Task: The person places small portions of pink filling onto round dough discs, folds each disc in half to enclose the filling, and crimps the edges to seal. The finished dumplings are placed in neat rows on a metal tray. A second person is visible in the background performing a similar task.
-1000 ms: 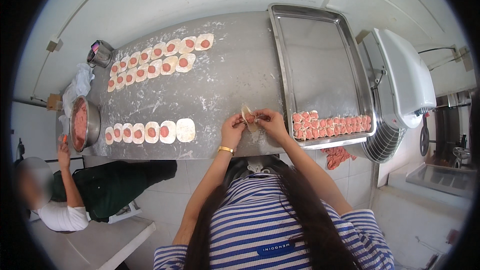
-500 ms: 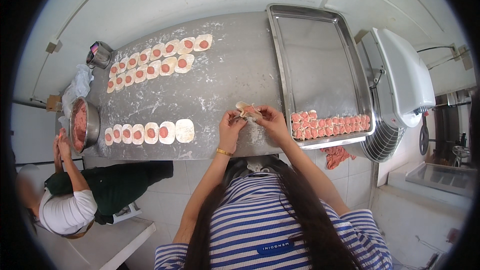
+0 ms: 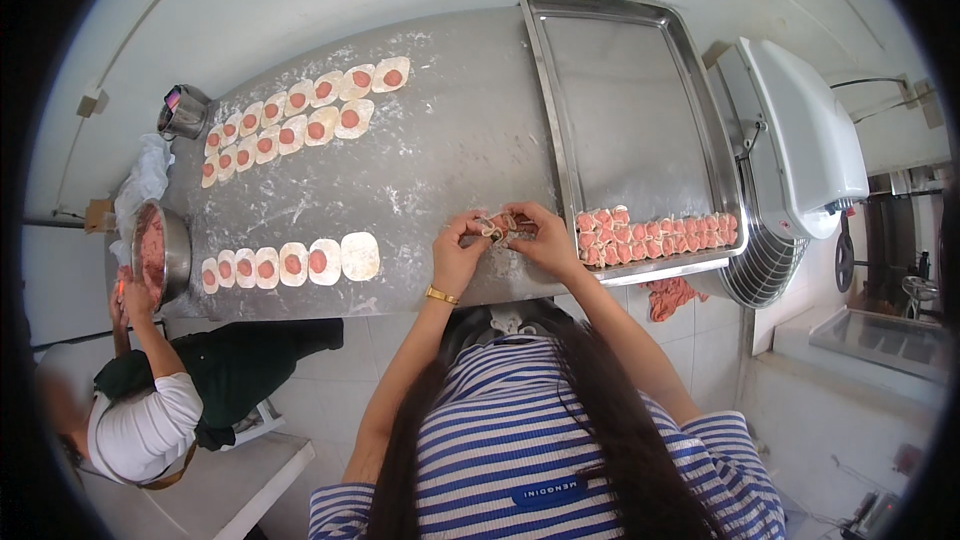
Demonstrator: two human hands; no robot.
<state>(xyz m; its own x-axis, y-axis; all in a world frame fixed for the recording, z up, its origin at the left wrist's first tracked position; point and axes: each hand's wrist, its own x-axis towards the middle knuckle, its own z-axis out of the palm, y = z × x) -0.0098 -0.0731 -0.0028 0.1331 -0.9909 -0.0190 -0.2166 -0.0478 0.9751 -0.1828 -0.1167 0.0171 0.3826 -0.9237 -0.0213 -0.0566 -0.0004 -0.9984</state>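
Between my two hands, just above the near edge of the steel table (image 3: 440, 120), is a small dumpling (image 3: 497, 227) of pale dough with pink filling. My left hand (image 3: 458, 248) pinches its left side, and my right hand (image 3: 546, 241) has fingers closed on its right side. Fingers partly cover the dumpling. To the right, a large metal tray (image 3: 640, 130) holds rows of open-topped dumplings (image 3: 660, 238) along its near end. Flat wrappers topped with pink filling (image 3: 293, 262) lie in rows on the left. One bare wrapper (image 3: 360, 256) ends the near row.
A metal bowl of pink filling (image 3: 152, 250) stands at the left edge, where a co-worker (image 3: 140, 420) has both hands. Behind it are a plastic bag (image 3: 143, 180) and a metal container (image 3: 183, 112). A white machine (image 3: 790, 140) stands beyond the tray.
The dough between my hands has been gathered from a wide, open shape into a smaller bundle. The co-worker's hands have moved to the bowl, with something orange now showing. The view has shifted slightly.
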